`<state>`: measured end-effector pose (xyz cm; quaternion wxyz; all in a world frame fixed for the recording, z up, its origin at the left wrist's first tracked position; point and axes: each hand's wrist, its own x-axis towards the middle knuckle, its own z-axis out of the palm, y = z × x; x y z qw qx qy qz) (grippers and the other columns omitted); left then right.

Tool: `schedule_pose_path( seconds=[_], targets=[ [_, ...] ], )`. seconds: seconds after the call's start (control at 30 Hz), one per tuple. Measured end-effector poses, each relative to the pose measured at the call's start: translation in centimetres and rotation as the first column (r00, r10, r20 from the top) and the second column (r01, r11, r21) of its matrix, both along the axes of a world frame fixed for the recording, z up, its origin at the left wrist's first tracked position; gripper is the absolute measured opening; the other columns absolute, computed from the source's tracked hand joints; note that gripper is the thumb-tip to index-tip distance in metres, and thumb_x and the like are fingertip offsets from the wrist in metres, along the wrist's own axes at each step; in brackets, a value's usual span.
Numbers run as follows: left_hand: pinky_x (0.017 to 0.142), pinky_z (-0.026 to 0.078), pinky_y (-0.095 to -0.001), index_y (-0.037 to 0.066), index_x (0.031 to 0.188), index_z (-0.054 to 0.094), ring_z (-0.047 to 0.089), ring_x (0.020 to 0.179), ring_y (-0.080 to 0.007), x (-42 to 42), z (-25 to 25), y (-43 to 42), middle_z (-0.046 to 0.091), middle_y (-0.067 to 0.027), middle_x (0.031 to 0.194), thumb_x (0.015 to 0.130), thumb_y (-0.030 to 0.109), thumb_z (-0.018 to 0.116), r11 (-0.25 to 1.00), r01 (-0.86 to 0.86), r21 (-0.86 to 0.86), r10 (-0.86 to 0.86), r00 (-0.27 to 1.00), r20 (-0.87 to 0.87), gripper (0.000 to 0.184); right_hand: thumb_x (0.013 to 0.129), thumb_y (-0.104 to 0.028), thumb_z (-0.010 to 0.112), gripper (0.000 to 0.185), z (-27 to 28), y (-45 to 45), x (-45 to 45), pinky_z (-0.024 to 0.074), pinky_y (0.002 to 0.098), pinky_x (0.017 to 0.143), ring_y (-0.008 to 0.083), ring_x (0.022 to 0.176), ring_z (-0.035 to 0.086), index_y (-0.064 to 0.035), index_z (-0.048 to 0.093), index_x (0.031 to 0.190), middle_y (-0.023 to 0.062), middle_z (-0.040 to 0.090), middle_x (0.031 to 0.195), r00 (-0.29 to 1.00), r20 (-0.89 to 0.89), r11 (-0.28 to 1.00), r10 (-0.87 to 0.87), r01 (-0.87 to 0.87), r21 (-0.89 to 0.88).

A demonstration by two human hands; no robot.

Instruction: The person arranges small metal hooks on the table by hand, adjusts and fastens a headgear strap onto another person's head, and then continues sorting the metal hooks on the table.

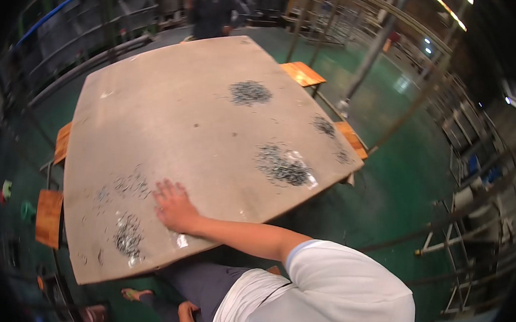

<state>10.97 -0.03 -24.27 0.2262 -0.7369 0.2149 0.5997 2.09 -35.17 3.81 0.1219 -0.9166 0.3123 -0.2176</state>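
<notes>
My right hand lies palm down on the big tan tabletop, its fingers spread. Just left of it are loosely scattered small dark, thin pieces, too small to name. A denser heap of similar pieces lies nearer the table's front-left edge. My left hand rests low against my dark trouser leg, away from the table; its fingers show only in part, and I see nothing in it. More dark, thin pieces are heaped toward the table's right edge, with another heap farther back.
Wooden stools stand along the left side, and another stool is at the right. A person in dark clothes is beyond the far edge. A metal post rises from the green floor. Racks and frames line the surroundings.
</notes>
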Motion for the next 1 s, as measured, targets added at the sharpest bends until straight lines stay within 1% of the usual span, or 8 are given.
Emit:
schedule_pose_path(
  seconds=[0.4,0.63,0.7,0.77,0.8,0.87,0.97,1.0],
  targets=[
    [0.088,0.053,-0.0411,0.0,0.124,0.067,0.067,0.099,-0.0293,-0.1,4.6,0.5,0.069,-0.0145,0.119,0.08,0.034,0.075,0.9,-0.346,-0.265,0.361,0.932,0.01,0.057,0.1,-0.032,0.046,0.054,0.7,-0.6,2.0,0.0176,0.0565,0.121,0.0387,0.15,0.026,-0.0004,0.049,0.143,0.0211,0.037,0.157,1.0,-0.018,0.998,0.009,-0.008,0.056],
    [0.083,0.055,-0.0411,-0.004,0.121,0.066,0.068,0.088,-0.0304,-0.1,9.2,-2.5,0.071,-0.0159,0.111,0.081,0.026,0.073,0.681,-0.55,-0.484,0.43,0.835,-0.343,0.05,0.095,-0.027,0.051,0.05,-0.1,-1.1,2.4,0.0196,0.0568,0.12,0.0386,0.146,0.033,0.0,0.054,0.137,0.0219,0.044,0.152,0.996,0.085,0.994,0.032,-0.041,0.1],
    [0.044,0.034,-0.0386,-0.002,0.093,0.067,0.051,0.057,-0.016,1.2,10.0,-3.6,0.063,-0.0055,0.082,0.074,0.011,0.06,0.896,-0.284,-0.342,0.229,0.954,-0.192,0.025,0.092,-0.025,0.055,0.047,-3.6,-2.2,3.0,0.0246,0.0569,0.118,0.0371,0.143,0.039,-0.0016,0.058,0.132,0.0217,0.051,0.145,0.98,0.197,0.999,0.03,-0.032,0.01],
    [0.074,0.054,-0.042,-0.007,0.11,0.07,0.067,0.084,-0.0295,1.2,5.9,-1.1,0.07,-0.0189,0.096,0.074,0.016,0.066,0.745,-0.411,-0.526,0.358,0.911,-0.206,0.043,0.09,-0.029,0.059,0.05,-2.1,-2.2,2.0,0.0247,0.0576,0.118,0.037,0.143,0.039,-0.0024,0.06,0.132,0.0206,0.051,0.146,0.995,0.087,0.998,0.057,-0.058,0.006],
    [0.101,0.05,-0.0409,-0.008,0.127,0.064,0.065,0.112,-0.0388,0.3,10.8,-2.2,0.068,-0.0285,0.117,0.075,0.023,0.073,0.68,-0.456,-0.574,0.449,0.878,-0.166,0.06,0.092,-0.032,0.059,0.051,-1.5,-2.3,1.7,0.0242,0.0579,0.118,0.0361,0.144,0.038,-0.0041,0.059,0.134,0.0193,0.049,0.149,0.992,0.108,0.997,0.066,-0.071,0.043],
    [0.112,0.042,-0.0447,-0.002,0.143,0.052,0.054,0.129,-0.044,-0.1,14.2,-2.7,0.05,-0.0314,0.145,0.082,0.04,0.076,0.706,-0.314,-0.635,0.439,0.898,0.044,0.078,0.095,-0.033,0.056,0.05,-1.3,-2.2,1.2,0.0215,0.0562,0.119,0.0345,0.145,0.037,-0.005,0.058,0.137,0.0168,0.047,0.152,1.0,0.023,0.995,-0.02,0.022,-0.098],
    [0.116,0.037,-0.0495,0.004,0.155,0.035,0.042,0.139,-0.0482,-1.5,17.7,0.5,0.027,-0.0356,0.158,0.081,0.06,0.073,0.889,-0.19,-0.417,0.372,0.829,0.417,0.1,0.094,-0.03,0.057,0.048,0.0,-2.0,1.4,0.0227,0.0549,0.118,0.0359,0.144,0.038,-0.0037,0.058,0.135,0.0182,0.047,0.15,1.0,-0.001,0.997,0.002,-0.002,-0.071],
    [0.116,0.036,-0.051,0.006,0.158,0.028,0.038,0.142,-0.049,-1.8,17.1,1.7,0.021,-0.0353,0.159,0.08,0.064,0.071,0.83,-0.371,-0.417,0.52,0.786,0.335,0.106,0.093,-0.027,0.058,0.047,-0.1,-1.9,2.0,0.0246,0.0543,0.117,0.037,0.142,0.039,-0.0026,0.059,0.133,0.0191,0.049,0.147,1.0,0.026,0.996,0.009,-0.006,-0.091]
  ],
)
